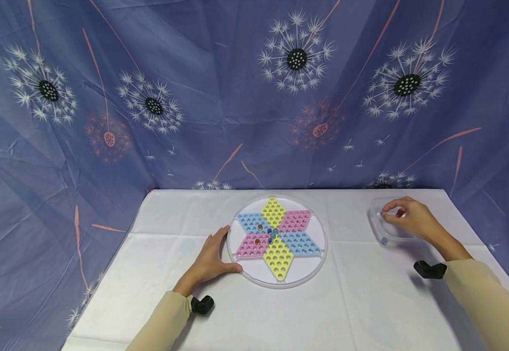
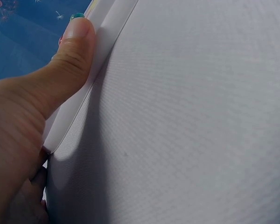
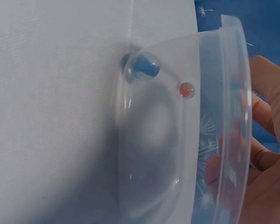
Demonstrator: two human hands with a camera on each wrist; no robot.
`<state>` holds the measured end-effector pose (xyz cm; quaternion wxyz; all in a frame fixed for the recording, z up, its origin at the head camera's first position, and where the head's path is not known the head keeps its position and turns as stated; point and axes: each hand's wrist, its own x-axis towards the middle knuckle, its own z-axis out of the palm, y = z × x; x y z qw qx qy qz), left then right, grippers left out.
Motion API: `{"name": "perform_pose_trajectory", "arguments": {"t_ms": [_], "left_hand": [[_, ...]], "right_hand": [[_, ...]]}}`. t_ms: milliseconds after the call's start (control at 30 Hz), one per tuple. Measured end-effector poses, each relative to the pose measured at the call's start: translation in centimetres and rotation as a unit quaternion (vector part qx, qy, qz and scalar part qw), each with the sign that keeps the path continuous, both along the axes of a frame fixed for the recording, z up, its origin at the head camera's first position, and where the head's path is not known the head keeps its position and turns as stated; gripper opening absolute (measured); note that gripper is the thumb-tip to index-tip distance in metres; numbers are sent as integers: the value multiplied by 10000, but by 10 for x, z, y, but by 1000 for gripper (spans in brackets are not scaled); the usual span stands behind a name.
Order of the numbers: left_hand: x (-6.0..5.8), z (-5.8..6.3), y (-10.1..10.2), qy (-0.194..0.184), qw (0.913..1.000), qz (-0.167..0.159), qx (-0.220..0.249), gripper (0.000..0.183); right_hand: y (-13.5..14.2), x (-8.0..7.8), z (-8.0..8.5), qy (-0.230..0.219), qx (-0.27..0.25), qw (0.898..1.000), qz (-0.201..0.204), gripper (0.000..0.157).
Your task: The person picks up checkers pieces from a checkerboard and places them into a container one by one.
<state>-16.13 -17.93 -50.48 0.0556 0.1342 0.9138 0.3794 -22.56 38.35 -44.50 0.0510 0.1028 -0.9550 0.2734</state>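
Observation:
A round white Chinese checkers board [image 1: 247, 273] with a yellow, pink and blue star lies on the table. Several marbles sit at the star's centre, and an orange-red marble [image 1: 257, 242] stands in the pink point. Along the board's left rim my left hand [image 1: 210, 258] rests with thumb and fingers spread, the thumb touching the rim. Over a clear plastic container [image 1: 373, 226] at the right, my right hand [image 1: 412, 219] pinches a small bluish marble [image 1: 382, 213] between thumb and forefinger. Inside the container are a blue marble [image 3: 147, 66] and a red marble [image 3: 186, 90].
A white cloth [image 1: 171, 214] covers the table. Behind it hangs a blue curtain [image 1: 219, 97] with dandelion prints. Black wrist cameras, such as the left one [image 1: 203, 305], are worn over beige sleeves.

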Motion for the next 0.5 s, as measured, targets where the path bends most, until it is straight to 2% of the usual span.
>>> {"name": "perform_pose_trajectory", "arguments": {"t_ms": [500], "left_hand": [[-1,-1,0,-29,10000,27,9,129]], "right_hand": [[3,-3,-9,92,91,9999,91,16]]}}
